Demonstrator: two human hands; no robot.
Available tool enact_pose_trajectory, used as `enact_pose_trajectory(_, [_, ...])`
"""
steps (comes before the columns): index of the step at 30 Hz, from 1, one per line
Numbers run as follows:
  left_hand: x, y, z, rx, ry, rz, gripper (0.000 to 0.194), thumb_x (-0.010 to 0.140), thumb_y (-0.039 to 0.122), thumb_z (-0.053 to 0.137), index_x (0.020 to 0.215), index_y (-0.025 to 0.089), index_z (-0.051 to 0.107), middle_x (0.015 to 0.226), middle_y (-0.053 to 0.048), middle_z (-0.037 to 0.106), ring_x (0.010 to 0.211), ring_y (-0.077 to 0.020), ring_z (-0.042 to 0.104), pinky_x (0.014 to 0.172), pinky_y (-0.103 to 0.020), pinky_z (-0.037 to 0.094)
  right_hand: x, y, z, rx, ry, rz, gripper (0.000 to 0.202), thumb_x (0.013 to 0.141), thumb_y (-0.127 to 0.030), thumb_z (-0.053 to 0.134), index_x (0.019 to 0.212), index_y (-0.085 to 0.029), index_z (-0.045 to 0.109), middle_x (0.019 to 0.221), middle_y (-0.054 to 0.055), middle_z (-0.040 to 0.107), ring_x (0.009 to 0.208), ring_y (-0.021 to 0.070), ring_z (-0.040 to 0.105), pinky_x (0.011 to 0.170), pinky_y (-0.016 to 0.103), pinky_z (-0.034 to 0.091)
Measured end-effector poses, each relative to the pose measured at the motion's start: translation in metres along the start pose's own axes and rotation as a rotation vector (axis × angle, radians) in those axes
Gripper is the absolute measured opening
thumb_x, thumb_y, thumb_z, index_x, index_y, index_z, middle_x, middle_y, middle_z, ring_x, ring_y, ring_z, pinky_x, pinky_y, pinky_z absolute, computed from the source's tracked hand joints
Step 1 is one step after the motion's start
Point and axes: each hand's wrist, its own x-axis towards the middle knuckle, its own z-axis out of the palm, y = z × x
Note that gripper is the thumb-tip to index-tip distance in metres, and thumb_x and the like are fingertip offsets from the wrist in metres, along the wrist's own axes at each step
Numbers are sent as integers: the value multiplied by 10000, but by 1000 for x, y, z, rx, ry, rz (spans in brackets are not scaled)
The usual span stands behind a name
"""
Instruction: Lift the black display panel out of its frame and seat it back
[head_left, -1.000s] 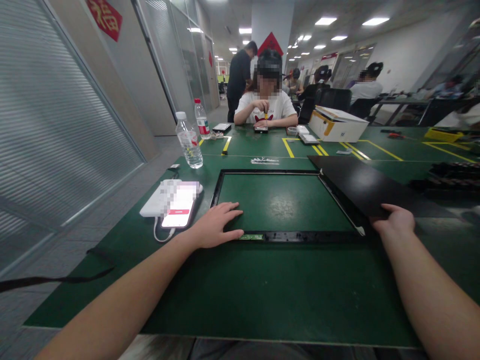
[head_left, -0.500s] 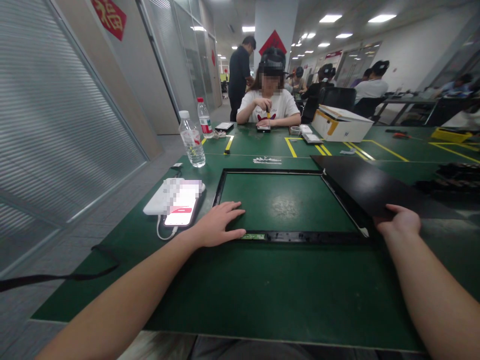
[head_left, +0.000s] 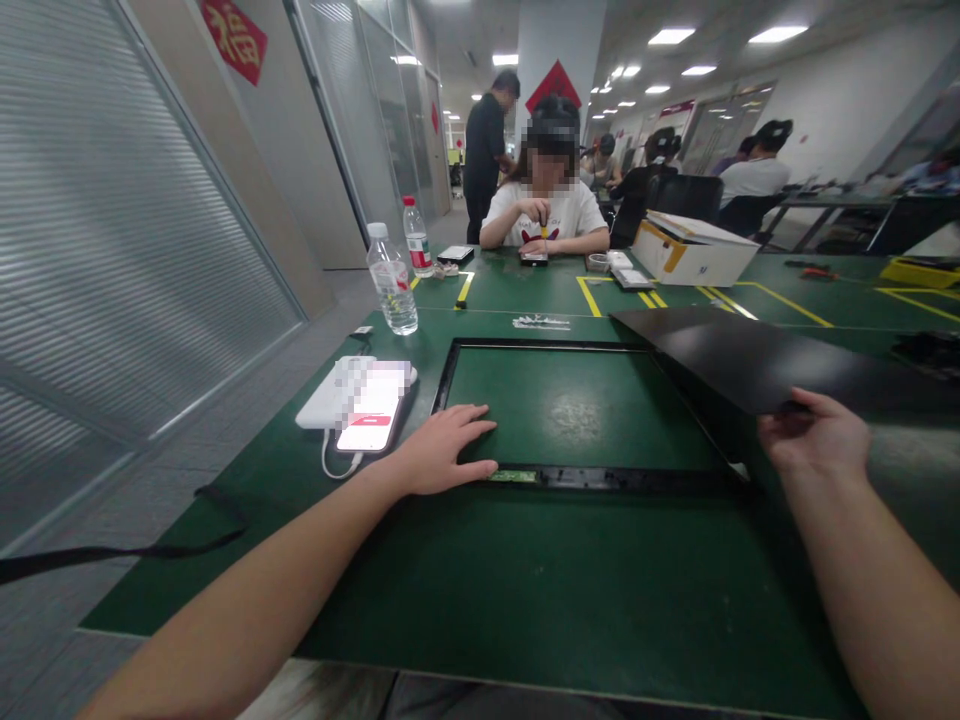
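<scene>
A thin black rectangular frame [head_left: 630, 480] lies flat on the green table, with a small green circuit board [head_left: 514, 477] set in its near side. My left hand [head_left: 448, 448] rests with spread fingers over the frame's near left corner. At the right, my right hand [head_left: 816, 435] grips the near edge of a flat black panel [head_left: 757, 360], thumb on top and fingers underneath. That panel is tilted, its near edge raised off the table. Its left part covers some of the frame's far right corner.
Left of the frame lie a lit phone [head_left: 370, 420] on a cable and a white device [head_left: 330, 392]. Two bottles stand behind them, the nearer a clear water bottle [head_left: 393, 285]. Across the table [head_left: 525, 600] a person works with a screwdriver [head_left: 544, 235]. A white box [head_left: 697, 250] sits far right.
My right hand has lifted the black panel's near edge higher and moved slightly right. My left hand stays on the frame. The whole view has shifted a little.
</scene>
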Motion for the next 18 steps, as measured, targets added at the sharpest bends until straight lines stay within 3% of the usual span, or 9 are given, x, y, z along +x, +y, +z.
enact_pose_trajectory(6, [-1,0,1,2,13,1,708,997,658,527,1552,219,535,1707,-152,401,1563,-369,374,1267,-579,285,-19,-2,1,-14,-181,-71,255,584,-33,540,786,-187,552,832,15,642,687,140,629,564,258,580])
enact_pose_trajectory(10, [-1,1,1,7,15,-18,682,1005,654,516,1547,241,546,1703,-134,414,1565,-364,370,1293,-596,209,-26,-3,-3,-86,-185,-54,326,573,-52,536,862,-186,603,899,37,685,733,169,659,574,295,604])
enact_pose_trajectory(14, [-1,1,0,-4,4,-14,699,1005,655,517,1558,227,534,1708,-138,404,1565,-367,370,1274,-573,271,-30,-1,-3,-117,-220,31,387,563,-77,544,920,-184,651,883,42,714,720,209,689,685,443,668])
enact_pose_trajectory(18, [-1,-1,0,-13,5,-2,720,1001,661,515,1560,207,533,1704,-156,405,1554,-381,385,1252,-556,317,-39,1,2,-134,-243,103,388,554,-100,544,906,-175,687,802,45,725,683,222,708,740,467,675])
